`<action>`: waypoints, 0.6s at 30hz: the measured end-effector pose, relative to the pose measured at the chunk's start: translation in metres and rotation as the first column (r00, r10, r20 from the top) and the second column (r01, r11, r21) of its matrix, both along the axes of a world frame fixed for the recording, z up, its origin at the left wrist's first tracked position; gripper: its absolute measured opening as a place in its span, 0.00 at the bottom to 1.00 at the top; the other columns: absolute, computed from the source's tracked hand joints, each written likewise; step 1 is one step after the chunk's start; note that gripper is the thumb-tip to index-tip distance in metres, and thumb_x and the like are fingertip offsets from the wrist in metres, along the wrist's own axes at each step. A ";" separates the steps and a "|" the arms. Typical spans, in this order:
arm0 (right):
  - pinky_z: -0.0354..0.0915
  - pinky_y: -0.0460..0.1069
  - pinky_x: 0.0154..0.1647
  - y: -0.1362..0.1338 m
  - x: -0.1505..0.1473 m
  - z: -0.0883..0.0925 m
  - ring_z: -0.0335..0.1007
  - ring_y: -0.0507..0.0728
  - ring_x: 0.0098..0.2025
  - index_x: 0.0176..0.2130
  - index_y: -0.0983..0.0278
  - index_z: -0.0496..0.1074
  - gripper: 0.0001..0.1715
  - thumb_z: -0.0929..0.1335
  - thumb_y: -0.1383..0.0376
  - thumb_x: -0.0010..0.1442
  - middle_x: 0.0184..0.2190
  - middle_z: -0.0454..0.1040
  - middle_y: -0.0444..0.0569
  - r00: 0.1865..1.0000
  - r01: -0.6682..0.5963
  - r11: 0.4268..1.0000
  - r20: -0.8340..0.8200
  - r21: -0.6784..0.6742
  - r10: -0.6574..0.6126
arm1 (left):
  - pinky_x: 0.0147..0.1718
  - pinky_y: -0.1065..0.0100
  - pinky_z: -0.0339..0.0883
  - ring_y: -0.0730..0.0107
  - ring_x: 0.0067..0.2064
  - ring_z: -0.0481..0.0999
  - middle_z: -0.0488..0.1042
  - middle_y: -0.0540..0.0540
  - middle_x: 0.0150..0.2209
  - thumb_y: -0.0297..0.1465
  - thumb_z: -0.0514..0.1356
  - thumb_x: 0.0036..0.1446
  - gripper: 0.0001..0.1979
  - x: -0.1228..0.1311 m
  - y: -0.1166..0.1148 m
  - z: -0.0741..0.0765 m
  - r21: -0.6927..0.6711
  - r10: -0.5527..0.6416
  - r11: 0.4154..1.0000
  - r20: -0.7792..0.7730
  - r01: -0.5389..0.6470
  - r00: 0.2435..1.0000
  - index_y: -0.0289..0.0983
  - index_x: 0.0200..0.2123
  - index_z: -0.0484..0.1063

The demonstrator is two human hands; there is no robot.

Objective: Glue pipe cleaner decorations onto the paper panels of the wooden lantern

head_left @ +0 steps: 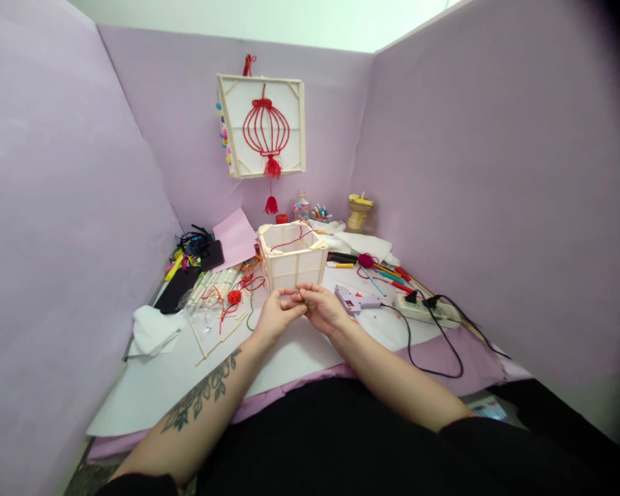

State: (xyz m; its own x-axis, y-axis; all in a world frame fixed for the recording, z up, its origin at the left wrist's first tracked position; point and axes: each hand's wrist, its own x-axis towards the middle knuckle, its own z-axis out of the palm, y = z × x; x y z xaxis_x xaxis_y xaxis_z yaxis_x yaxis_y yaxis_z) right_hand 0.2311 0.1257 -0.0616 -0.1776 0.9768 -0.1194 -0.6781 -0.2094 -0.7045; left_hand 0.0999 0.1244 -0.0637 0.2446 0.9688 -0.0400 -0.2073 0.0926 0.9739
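Observation:
My left hand (277, 313) and my right hand (321, 307) meet fingertip to fingertip just in front of a small white box lantern frame (292, 256) made of wooden sticks, with red string lying across its open top. Both hands are pinched closed on something tiny between them that I cannot make out. A finished white lantern (262, 125) with a red string lantern design and red tassel hangs on the back wall above.
A purple glue gun (355, 300) lies right of my hands, its black cord running to a power strip (424, 309). Wooden sticks, red string and a red ball (234, 297) lie to the left. Crumpled white paper (152, 330), pink paper, markers and jars sit around.

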 end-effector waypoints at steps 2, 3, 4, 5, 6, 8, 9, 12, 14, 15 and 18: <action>0.63 0.44 0.27 0.000 -0.001 -0.001 0.74 0.52 0.25 0.30 0.65 0.75 0.16 0.77 0.69 0.37 0.22 0.78 0.47 1.000 0.003 1.000 0.006 0.002 -0.003 | 0.39 0.65 0.69 0.68 0.31 0.79 0.79 0.50 0.27 0.30 0.74 0.35 0.31 0.000 0.000 0.000 0.000 0.004 1.000 -0.007 -0.004 1.000 0.35 0.41 0.64; 0.63 0.44 0.27 0.000 -0.001 -0.001 0.74 0.52 0.25 0.30 0.65 0.75 0.16 0.77 0.69 0.38 0.23 0.78 0.47 1.000 0.005 1.000 0.009 0.004 -0.005 | 0.39 0.65 0.69 0.67 0.31 0.79 0.79 0.49 0.27 0.30 0.74 0.34 0.31 0.000 0.001 0.000 0.000 0.003 1.000 -0.006 -0.003 1.000 0.35 0.42 0.64; 0.63 0.44 0.27 0.000 -0.001 -0.002 0.74 0.52 0.25 0.30 0.66 0.75 0.15 0.77 0.68 0.38 0.23 0.78 0.47 1.000 0.006 1.000 0.011 0.008 -0.006 | 0.39 0.65 0.69 0.67 0.31 0.79 0.79 0.49 0.27 0.30 0.74 0.34 0.32 -0.001 0.001 0.000 -0.002 0.002 1.000 0.000 -0.002 1.000 0.34 0.43 0.65; 0.63 0.44 0.27 0.000 -0.001 -0.002 0.73 0.52 0.25 0.30 0.66 0.75 0.15 0.77 0.68 0.38 0.23 0.78 0.47 1.000 0.006 1.000 0.014 0.013 -0.007 | 0.39 0.65 0.70 0.67 0.31 0.79 0.79 0.49 0.27 0.30 0.74 0.34 0.33 0.000 0.001 0.000 -0.004 -0.001 1.000 0.009 0.001 1.000 0.34 0.44 0.65; 0.63 0.44 0.27 -0.001 -0.002 -0.002 0.73 0.52 0.25 0.29 0.66 0.75 0.15 0.77 0.68 0.38 0.23 0.78 0.47 1.000 0.006 1.000 0.018 0.018 -0.006 | 0.39 0.65 0.70 0.68 0.31 0.79 0.79 0.48 0.27 0.30 0.74 0.34 0.34 0.000 0.001 0.000 -0.007 -0.005 1.000 0.017 0.005 1.000 0.33 0.45 0.65; 0.63 0.45 0.27 -0.001 -0.003 -0.001 0.73 0.52 0.25 0.29 0.66 0.75 0.14 0.77 0.68 0.39 0.23 0.78 0.48 1.000 0.005 1.000 0.024 0.031 -0.006 | 0.39 0.66 0.70 0.68 0.31 0.79 0.80 0.47 0.28 0.31 0.74 0.35 0.35 0.000 0.001 -0.001 -0.009 -0.010 1.000 0.032 0.010 0.999 0.32 0.47 0.65; 0.64 0.45 0.28 -0.001 -0.003 -0.001 0.73 0.52 0.25 0.29 0.66 0.75 0.13 0.77 0.68 0.39 0.23 0.79 0.48 1.000 0.006 0.999 0.027 0.037 -0.007 | 0.39 0.66 0.70 0.68 0.32 0.79 0.80 0.47 0.28 0.31 0.74 0.35 0.35 0.000 0.002 -0.002 -0.009 -0.010 1.000 0.039 0.011 0.999 0.32 0.48 0.65; 0.64 0.46 0.28 -0.002 -0.005 -0.001 0.74 0.53 0.26 0.29 0.66 0.76 0.13 0.77 0.68 0.40 0.24 0.79 0.48 0.999 0.013 0.999 0.032 0.052 -0.015 | 0.40 0.66 0.70 0.68 0.33 0.80 0.80 0.46 0.29 0.30 0.75 0.35 0.36 0.000 0.002 -0.003 -0.007 -0.009 1.000 0.050 0.010 0.999 0.32 0.48 0.65; 0.65 0.46 0.29 -0.003 -0.006 -0.001 0.74 0.54 0.26 0.29 0.67 0.76 0.14 0.78 0.67 0.39 0.23 0.78 0.48 0.999 0.021 0.998 0.034 0.059 -0.023 | 0.40 0.66 0.70 0.67 0.33 0.80 0.80 0.46 0.30 0.30 0.75 0.35 0.36 0.000 0.002 -0.003 -0.007 -0.008 1.000 0.053 0.008 0.999 0.31 0.48 0.65; 0.65 0.46 0.29 -0.003 -0.006 -0.001 0.74 0.54 0.26 0.29 0.66 0.75 0.14 0.78 0.67 0.39 0.23 0.78 0.48 0.999 0.025 0.998 0.035 0.061 -0.027 | 0.40 0.66 0.70 0.67 0.33 0.80 0.80 0.46 0.29 0.30 0.75 0.35 0.37 0.000 0.002 -0.003 -0.007 -0.006 1.000 0.054 0.007 0.999 0.31 0.49 0.64; 0.65 0.46 0.29 -0.003 -0.006 -0.003 0.74 0.53 0.26 0.28 0.66 0.74 0.15 0.78 0.67 0.38 0.23 0.78 0.47 0.998 0.041 0.997 0.037 0.067 -0.043 | 0.39 0.66 0.71 0.67 0.32 0.80 0.80 0.47 0.29 0.30 0.75 0.34 0.40 0.000 0.001 -0.002 -0.022 0.001 1.000 0.062 0.001 0.998 0.31 0.51 0.63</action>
State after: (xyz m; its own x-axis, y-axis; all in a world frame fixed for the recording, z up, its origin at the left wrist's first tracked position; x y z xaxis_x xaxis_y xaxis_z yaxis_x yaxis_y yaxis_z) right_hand 0.2249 0.1230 -0.0647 -0.1329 0.9893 -0.0604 -0.6575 -0.1336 -0.7415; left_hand 0.1002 0.1255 -0.0652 0.2473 0.9679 -0.0459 -0.2676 0.1137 0.9568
